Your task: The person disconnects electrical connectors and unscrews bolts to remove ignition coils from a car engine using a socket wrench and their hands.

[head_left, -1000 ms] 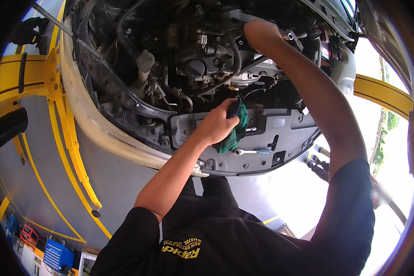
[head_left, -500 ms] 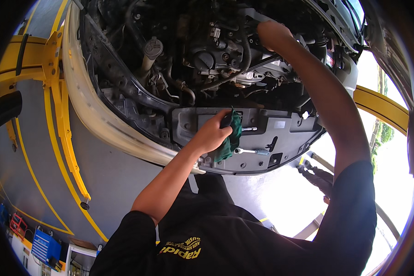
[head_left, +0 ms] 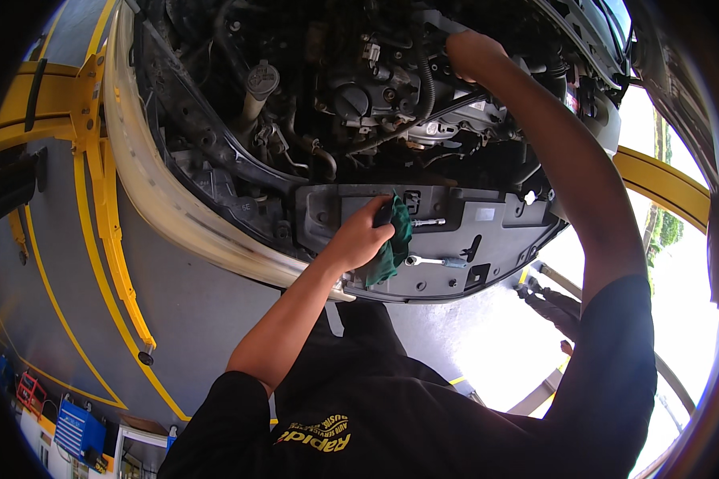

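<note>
My left hand (head_left: pixel 361 239) is closed on a crumpled green cloth (head_left: pixel 391 251) over the front edge of the engine bay. A dark object, too little of it visible to name, pokes out between thumb and cloth. Stretched far into the bay, my right hand (head_left: pixel 475 57) has its fingers curled down beside the engine (head_left: pixel 407 100); what they grip, if anything, is hidden. A ratchet (head_left: pixel 435 262) with a grey-blue handle lies on the black plastic front cover (head_left: pixel 487 235). Just above it lies a slim metal socket extension (head_left: pixel 429 222), close to the cloth.
A capped filler neck (head_left: pixel 262 84) rises left of the engine, and a corrugated hose (head_left: pixel 428 84) runs near my right hand. The headlight and bumper edge (head_left: pixel 176 227) curve along the left. Yellow lift arms (head_left: pixel 112 231) stand beyond. Another person's legs (head_left: pixel 552 307) show at right.
My left hand and the green cloth have shifted slightly left and down, baring more of the socket extension and cover. My right hand stays at nearly the same spot.
</note>
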Available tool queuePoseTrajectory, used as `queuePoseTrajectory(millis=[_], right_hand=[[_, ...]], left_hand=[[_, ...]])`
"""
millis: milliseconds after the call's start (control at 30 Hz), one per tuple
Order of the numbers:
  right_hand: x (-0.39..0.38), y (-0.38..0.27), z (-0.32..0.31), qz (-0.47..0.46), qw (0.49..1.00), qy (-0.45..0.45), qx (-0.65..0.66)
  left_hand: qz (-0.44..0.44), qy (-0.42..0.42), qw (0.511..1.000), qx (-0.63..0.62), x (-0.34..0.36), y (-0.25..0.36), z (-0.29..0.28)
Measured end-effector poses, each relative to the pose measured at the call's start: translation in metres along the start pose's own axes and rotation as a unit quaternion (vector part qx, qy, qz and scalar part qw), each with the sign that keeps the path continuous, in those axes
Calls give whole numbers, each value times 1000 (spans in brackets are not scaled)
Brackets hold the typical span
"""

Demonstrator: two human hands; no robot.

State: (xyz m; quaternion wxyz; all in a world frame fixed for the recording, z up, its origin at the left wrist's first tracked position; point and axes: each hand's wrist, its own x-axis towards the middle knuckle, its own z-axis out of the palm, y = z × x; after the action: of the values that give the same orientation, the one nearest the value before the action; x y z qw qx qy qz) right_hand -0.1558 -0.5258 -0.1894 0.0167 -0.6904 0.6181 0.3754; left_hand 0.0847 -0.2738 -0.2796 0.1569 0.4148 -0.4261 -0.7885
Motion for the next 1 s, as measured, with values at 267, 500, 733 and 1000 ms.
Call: queuePoseTrajectory(millis=[267, 500, 733, 1000], right_hand=[[7, 0, 6, -9, 1000, -15, -15], [9, 0, 7, -9, 1000, -21, -11], [8, 4, 16, 1, 1000, 2, 17], [-3, 10, 26, 37, 992, 47, 115]], left_hand=[[-37, -18, 999, -33, -1, -8, -2], [-16, 2, 1000, -20, -2, -16, 0], [-28, -4, 999, -30, -5, -18, -1], [-29, -4, 999, -35, -9, -22, -2]])
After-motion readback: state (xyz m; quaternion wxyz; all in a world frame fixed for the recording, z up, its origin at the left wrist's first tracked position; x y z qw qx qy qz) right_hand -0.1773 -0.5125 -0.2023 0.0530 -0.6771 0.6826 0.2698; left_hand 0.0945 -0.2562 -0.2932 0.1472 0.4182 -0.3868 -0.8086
